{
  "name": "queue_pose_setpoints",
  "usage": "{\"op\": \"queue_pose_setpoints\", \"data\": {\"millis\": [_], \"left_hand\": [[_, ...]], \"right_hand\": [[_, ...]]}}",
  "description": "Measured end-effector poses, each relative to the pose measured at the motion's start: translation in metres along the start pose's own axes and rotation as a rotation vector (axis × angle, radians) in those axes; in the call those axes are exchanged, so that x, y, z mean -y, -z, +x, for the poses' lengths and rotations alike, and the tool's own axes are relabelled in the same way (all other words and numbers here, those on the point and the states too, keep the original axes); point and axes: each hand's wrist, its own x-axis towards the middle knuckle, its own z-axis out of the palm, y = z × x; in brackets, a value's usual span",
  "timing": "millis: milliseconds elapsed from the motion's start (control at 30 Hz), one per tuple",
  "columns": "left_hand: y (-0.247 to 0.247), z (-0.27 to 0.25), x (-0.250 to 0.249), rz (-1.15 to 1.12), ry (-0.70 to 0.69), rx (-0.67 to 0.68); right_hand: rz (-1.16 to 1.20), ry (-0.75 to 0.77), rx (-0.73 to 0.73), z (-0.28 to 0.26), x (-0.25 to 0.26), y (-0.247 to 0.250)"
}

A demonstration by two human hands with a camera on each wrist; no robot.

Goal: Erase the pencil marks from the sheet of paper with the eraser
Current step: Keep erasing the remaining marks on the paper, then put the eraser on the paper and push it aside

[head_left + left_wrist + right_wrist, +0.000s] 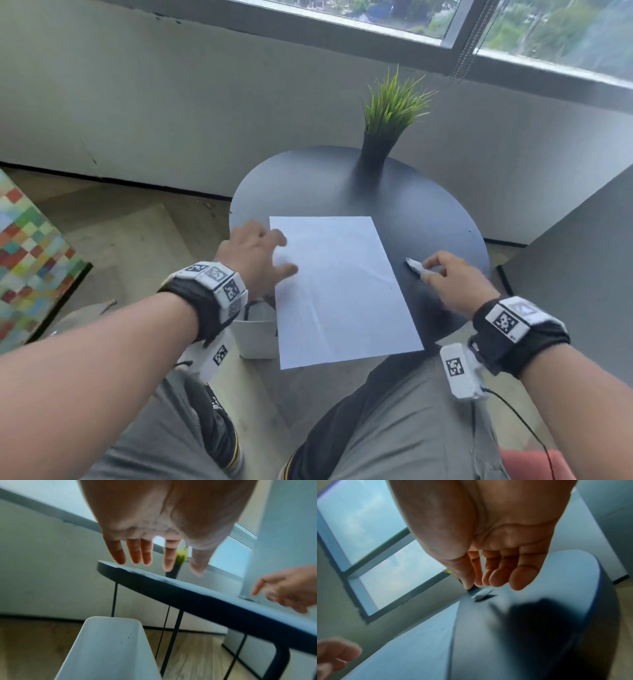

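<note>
A white sheet of paper (342,291) lies creased on the round dark table (308,185), its near end hanging over the table's front edge. I make out only faint marks on it. My left hand (284,255) is at the sheet's left edge with fingers spread and straight; in the left wrist view the left hand (181,569) hovers just above the tabletop. A small white eraser (415,265) lies on the table right of the sheet. My right hand (432,269) is over it, loosely curled. In the right wrist view the eraser (482,594) lies just past the fingertips (494,581), not gripped.
A green plant in a dark vase (390,113) stands at the table's back. A white bin (257,339) sits on the floor under the table's left side. A colourful patterned panel (27,253) is at far left, a grey wall (582,246) at right.
</note>
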Motion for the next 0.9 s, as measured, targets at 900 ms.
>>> {"op": "queue_pose_setpoints", "data": {"millis": [900], "left_hand": [[0.084, -0.033, -0.008, -1.169, 0.023, -0.050]], "right_hand": [[0.621, 0.022, 0.167, -0.021, 0.087, 0.032]]}}
